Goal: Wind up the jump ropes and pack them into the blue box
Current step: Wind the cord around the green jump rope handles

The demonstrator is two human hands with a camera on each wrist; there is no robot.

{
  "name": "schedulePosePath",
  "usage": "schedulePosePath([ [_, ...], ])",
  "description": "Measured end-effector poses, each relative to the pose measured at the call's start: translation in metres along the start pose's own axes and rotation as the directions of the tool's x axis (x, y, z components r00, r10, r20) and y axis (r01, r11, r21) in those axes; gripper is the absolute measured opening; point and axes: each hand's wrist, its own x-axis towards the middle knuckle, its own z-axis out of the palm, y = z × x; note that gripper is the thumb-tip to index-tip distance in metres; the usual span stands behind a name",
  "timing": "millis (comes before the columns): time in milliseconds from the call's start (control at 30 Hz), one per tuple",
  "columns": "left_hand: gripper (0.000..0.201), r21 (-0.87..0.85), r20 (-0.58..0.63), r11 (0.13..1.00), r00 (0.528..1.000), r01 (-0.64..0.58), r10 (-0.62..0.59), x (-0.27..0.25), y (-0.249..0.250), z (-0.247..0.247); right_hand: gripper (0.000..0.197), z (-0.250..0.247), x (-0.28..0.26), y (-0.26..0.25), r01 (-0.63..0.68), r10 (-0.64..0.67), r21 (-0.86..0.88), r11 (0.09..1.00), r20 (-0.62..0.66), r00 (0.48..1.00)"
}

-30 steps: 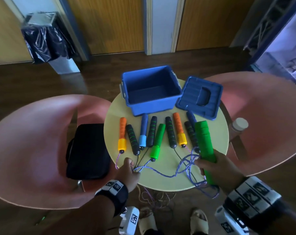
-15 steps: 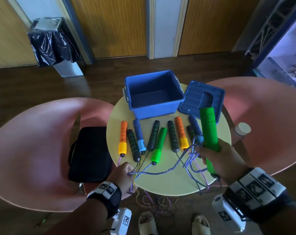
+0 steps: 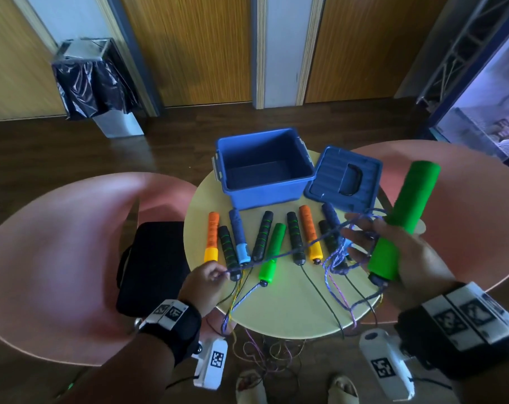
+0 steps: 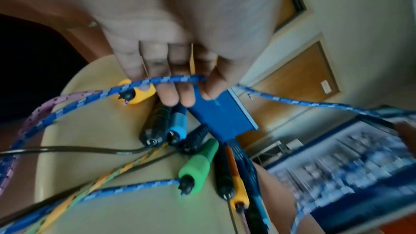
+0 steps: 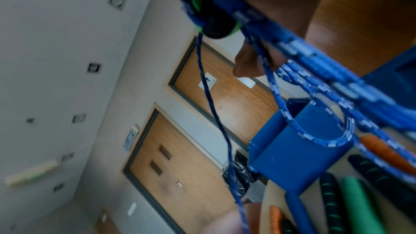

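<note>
Wooden doors and a dark floor lie behind a round yellow table (image 3: 279, 313) set between 2 pink chairs. At its far edge sits the open blue box (image 3: 263, 167), with nothing visible inside, its lid (image 3: 345, 177) just to the right. 9 jump-rope handles lie in a row near it. The right hand (image 3: 405, 258) grips a green handle (image 3: 402, 223) raised above the table, loose loops of blue cord (image 3: 303, 247) draped over its fingers. The left hand (image 3: 203, 282) pinches that cord near the table's left front. The risk: cords dangling off the near edge could tangle, and pulling might drag neighbouring handles off.
</note>
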Motion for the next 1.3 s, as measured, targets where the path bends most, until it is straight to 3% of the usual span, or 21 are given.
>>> schedulePosePath([
  [33,0.013,-0.013,0.092,0.999,0.994,-0.049,0.050,-0.004,0.001,0.003,0.019,0.005,-0.004,-0.002,-0.037,0.034,0.084,0.996,0.034,0.999],
  [100,0.021,-0.029,0.279,0.995,0.955,-0.094,0.098,-0.015,0.005,0.011,0.036,0.011,-0.009,-0.005,-0.072,0.052,0.217,0.974,0.096,0.994],
  [200,0.026,0.014,0.495,0.999,0.868,-0.052,0.038,-0.026,0.012,0.021,0.032,0.021,-0.016,-0.009,-0.148,0.080,0.319,0.936,0.216,0.973],
  [300,0.026,0.000,0.630,0.995,0.773,0.100,-0.078,-0.023,0.015,0.024,0.021,0.022,-0.010,-0.002,-0.265,0.188,0.274,0.924,0.276,0.942],
  [367,0.036,0.082,0.685,0.995,0.721,0.065,-0.103,-0.016,0.015,0.025,0.025,0.020,-0.002,0.008,-0.310,0.271,0.163,0.937,0.221,0.937],
  [400,0.040,0.190,0.680,0.982,0.721,0.002,-0.133,-0.012,0.014,0.026,0.022,0.018,0.001,0.014,-0.314,0.299,0.072,0.947,0.169,0.939],
  [467,0.045,0.515,0.526,0.843,0.834,-0.157,-0.166,-0.009,0.017,0.023,0.015,0.016,0.004,0.025,-0.280,0.292,-0.134,0.951,0.086,0.953],
  [500,0.046,0.605,0.424,0.777,0.896,-0.173,-0.131,-0.009,0.022,0.019,0.015,0.014,0.006,0.031,-0.250,0.270,-0.238,0.938,0.055,0.961],
  [533,0.044,0.610,0.343,0.777,0.935,-0.153,-0.086,-0.009,0.027,0.015,0.016,0.012,0.006,0.036,-0.223,0.251,-0.328,0.918,0.046,0.967],
  [567,0.041,0.544,0.278,0.834,0.958,-0.095,-0.072,-0.010,0.033,0.011,0.017,0.011,0.005,0.041,-0.207,0.247,-0.410,0.888,0.047,0.968],
  [633,0.038,0.267,0.179,0.963,0.981,0.023,-0.073,-0.013,0.047,0.000,0.019,0.013,0.004,0.051,-0.205,0.284,-0.536,0.819,0.068,0.956],
  [733,0.048,-0.155,0.191,0.986,0.978,-0.056,0.086,-0.027,0.079,-0.019,0.022,0.027,0.002,0.063,-0.191,0.354,-0.666,0.721,0.117,0.928],
  [833,0.046,-0.335,0.190,0.917,0.938,-0.217,0.291,-0.041,0.115,-0.041,0.031,0.050,-0.003,0.076,-0.126,0.417,-0.715,0.687,0.246,0.875],
  [1000,0.033,-0.488,0.067,0.766,0.857,-0.419,0.511,-0.054,0.170,-0.073,0.026,0.091,-0.014,0.082,-0.136,0.436,-0.534,0.834,0.489,0.755],
  [1067,0.033,-0.522,-0.005,0.711,0.835,-0.472,0.551,-0.053,0.180,-0.083,0.026,0.103,-0.015,0.083,-0.124,0.403,-0.491,0.862,0.517,0.755],
  [1167,0.038,-0.555,-0.121,0.687,0.862,-0.470,0.492,-0.043,0.174,-0.094,0.029,0.112,-0.016,0.080,-0.046,0.304,-0.467,0.883,0.493,0.815],
  [1233,0.038,-0.602,-0.275,0.678,0.906,-0.422,0.320,-0.032,0.158,-0.091,0.024,0.114,-0.014,0.070,-0.002,0.191,-0.377,0.926,0.466,0.864],
  [1300,0.042,-0.642,-0.376,0.674,0.916,-0.366,0.140,-0.027,0.137,-0.079,0.018,0.118,-0.012,0.053,0.038,0.086,-0.270,0.962,0.432,0.898],
])
